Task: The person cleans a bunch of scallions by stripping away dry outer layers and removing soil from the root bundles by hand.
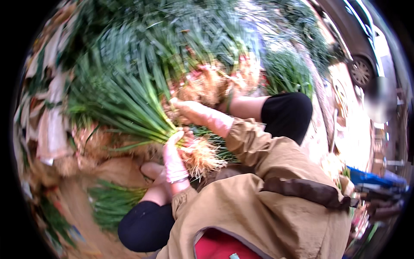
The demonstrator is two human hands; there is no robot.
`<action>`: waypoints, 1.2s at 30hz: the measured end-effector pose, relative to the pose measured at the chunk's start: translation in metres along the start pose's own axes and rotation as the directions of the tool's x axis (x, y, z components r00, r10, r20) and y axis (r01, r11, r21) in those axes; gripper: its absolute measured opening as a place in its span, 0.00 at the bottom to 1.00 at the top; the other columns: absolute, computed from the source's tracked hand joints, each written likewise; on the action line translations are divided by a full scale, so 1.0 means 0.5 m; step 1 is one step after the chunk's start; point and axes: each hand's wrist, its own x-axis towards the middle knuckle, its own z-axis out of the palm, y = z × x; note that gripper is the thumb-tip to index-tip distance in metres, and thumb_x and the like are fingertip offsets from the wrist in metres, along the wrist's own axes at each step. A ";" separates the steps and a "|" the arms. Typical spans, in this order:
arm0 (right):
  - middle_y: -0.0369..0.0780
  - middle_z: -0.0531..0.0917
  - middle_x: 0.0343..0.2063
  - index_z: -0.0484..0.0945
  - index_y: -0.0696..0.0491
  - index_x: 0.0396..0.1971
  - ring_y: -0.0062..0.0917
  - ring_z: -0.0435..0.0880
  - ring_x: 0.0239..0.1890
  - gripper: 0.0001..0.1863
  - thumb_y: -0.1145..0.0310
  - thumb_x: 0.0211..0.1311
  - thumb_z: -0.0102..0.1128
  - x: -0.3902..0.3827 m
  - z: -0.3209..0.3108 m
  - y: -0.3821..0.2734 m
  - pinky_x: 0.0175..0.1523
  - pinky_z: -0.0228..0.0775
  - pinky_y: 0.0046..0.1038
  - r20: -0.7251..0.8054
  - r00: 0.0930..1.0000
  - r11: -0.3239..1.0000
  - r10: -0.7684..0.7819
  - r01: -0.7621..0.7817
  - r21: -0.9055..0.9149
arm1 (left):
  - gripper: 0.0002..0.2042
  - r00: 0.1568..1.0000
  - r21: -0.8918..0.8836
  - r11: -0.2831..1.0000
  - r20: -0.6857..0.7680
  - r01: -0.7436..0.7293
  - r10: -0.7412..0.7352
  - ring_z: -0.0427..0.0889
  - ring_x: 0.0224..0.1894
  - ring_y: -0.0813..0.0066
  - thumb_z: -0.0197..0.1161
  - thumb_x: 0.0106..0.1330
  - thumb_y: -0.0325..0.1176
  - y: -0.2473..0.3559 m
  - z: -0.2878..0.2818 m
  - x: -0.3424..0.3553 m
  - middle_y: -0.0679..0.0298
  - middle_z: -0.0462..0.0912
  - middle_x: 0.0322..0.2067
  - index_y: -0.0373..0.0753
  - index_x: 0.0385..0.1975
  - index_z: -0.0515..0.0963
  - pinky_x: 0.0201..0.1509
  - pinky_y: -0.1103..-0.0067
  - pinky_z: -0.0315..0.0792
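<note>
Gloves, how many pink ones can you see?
2. The left glove grips the green onion bunch just above its roots. The right glove rests on the bunch higher up, near the root clumps. Nobody else's gloves show.

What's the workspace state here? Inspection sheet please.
Surface: bare earth ground, strewn with plant scraps.
Job's things: bunch of green onions, roots toward the person, held at the root end.
Clutter: loose green onions on the ground; more piles of greens behind.
Grippers: left hand, gloved, gripping the bunch from below; right hand, gloved, on the bunch near the roots.
Cables: nothing seen.
Surroundings: parked car upper right; blue object at right.
</note>
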 end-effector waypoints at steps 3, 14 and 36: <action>0.35 0.82 0.31 0.83 0.51 0.41 0.20 0.78 0.33 0.19 0.51 0.67 0.55 -0.053 -0.097 -0.090 0.39 0.71 0.26 0.056 0.914 0.751 -0.401 0.363 -0.552 | 0.10 0.999 0.116 0.993 -0.030 0.034 -0.031 0.84 0.28 0.62 0.55 0.63 0.26 -0.004 0.031 -0.013 0.53 0.83 0.38 0.32 0.44 0.74 0.27 0.79 0.78; 0.48 0.84 0.39 0.78 0.53 0.49 0.39 0.83 0.44 0.21 0.56 0.62 0.54 -0.411 -0.804 -0.359 0.50 0.73 0.38 -0.173 0.753 -0.270 -0.635 -0.426 -0.863 | 0.08 0.990 0.132 0.982 0.015 -0.138 0.137 0.83 0.22 0.67 0.56 0.63 0.31 0.071 0.041 -0.042 0.55 0.84 0.32 0.35 0.37 0.77 0.16 0.80 0.73; 0.36 0.84 0.25 0.80 0.57 0.41 0.18 0.81 0.24 0.18 0.56 0.72 0.52 -0.018 0.061 -0.008 0.30 0.73 0.21 0.137 0.979 0.750 -0.152 0.205 -0.629 | 0.08 0.991 -0.053 0.998 -0.128 0.025 -0.032 0.81 0.20 0.64 0.58 0.63 0.28 0.046 -0.021 -0.006 0.57 0.80 0.24 0.31 0.39 0.77 0.23 0.73 0.80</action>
